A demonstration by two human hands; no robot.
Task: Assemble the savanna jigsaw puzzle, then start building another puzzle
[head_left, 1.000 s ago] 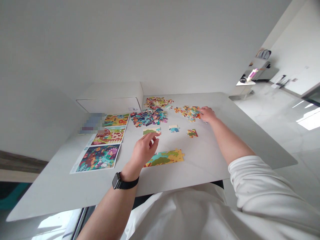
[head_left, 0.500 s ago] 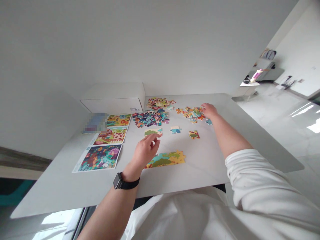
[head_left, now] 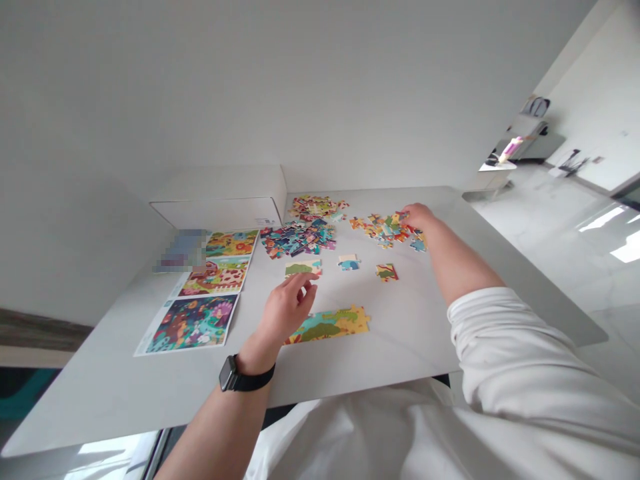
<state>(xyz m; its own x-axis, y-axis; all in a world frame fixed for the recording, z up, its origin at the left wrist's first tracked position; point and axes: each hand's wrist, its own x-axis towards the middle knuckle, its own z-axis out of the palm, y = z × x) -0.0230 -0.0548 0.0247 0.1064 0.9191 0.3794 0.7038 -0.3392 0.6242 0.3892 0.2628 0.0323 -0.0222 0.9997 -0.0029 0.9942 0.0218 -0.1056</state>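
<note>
My left hand [head_left: 285, 310] hovers over the white tabletop, holding nothing, just above an assembled strip of jigsaw pieces [head_left: 327, 325] in teal, green and yellow. Beyond its fingertips lies a small joined puzzle section [head_left: 303, 268]. My right hand [head_left: 419, 217] rests at the edge of a loose orange-toned pile of puzzle pieces [head_left: 385, 229], fingertips among them. Whether it pinches a piece is hard to tell. Two small joined clusters [head_left: 349, 263] [head_left: 387, 272] lie below that pile.
Further piles of pieces [head_left: 297, 239] [head_left: 316, 206] lie at the table's back. Printed picture sheets [head_left: 191, 324] lie at the left, beside a white box [head_left: 217, 207] and a blurred patch. The table edge [head_left: 525, 280] drops to a glossy floor on the right.
My left hand has drawn slightly back towards the strip, fingers closer together. My right hand has moved further over the orange pile. The view has shifted slightly.
</note>
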